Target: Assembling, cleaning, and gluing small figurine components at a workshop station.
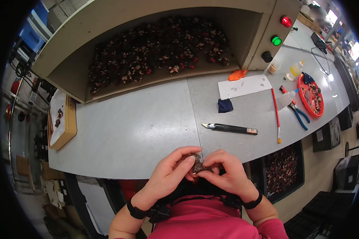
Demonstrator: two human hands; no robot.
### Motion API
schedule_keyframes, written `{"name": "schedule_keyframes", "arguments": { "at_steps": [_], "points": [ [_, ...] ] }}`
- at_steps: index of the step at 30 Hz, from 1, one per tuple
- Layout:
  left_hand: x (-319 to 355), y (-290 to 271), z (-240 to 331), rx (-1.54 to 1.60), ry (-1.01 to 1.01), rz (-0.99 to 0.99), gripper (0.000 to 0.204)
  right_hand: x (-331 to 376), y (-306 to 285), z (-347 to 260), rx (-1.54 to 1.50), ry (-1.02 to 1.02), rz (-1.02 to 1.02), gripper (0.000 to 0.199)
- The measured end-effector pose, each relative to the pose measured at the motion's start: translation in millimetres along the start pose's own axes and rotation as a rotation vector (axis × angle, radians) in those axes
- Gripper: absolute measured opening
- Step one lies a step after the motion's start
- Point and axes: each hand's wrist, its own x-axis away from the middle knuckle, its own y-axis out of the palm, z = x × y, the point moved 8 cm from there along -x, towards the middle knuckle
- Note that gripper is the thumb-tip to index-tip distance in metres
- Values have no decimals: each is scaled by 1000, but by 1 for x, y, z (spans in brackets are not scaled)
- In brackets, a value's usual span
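A small dark brown, glossy moulded piece (pixel 198 165) is held between my two hands just over the table's front edge. Its exact kind I cannot make out. My left hand (pixel 175 169) closes round its left side, thumb on top. From the other side, my right hand (pixel 223 169) pinches at its lower right edge with thumb and fingers. The fingers partly cover the piece. Beyond my hands lies a craft knife (pixel 231 128) with a black handle, its blade pointing left.
A beige cabinet (pixel 251 44) at the back holds many dark pieces (pixel 155 47). On the right are a white sheet (pixel 243 87), a red brush (pixel 276 111), blue-handled pliers (pixel 299 115), squeeze bottles and a red tray (pixel 302 95). A yellow box (pixel 70 123) stands left.
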Motion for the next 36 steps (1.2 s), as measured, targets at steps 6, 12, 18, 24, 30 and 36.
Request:
{"name": "schedule_keyframes", "arguments": {
  "at_steps": [6,12,18,24,30,36],
  "points": [
    [0,1,-4,-62,-5,-19,29,0,-1,-2,-35,-16,2,31],
    [-1,1,-3,-68,-16,-2,32,1,-1,0,-34,-7,10,33],
    [0,-1,-3,-95,-26,9,31,2,-1,0,-46,-4,29,35],
    [1,-2,-6,-86,-49,10,31,6,1,2,-55,41,-38,36],
    [0,-2,-6,-91,-52,3,30,4,-1,4,-80,33,15,35],
    [1,-1,-4,-21,-9,13,23,1,0,1,-42,9,2,34]
  ]
}}
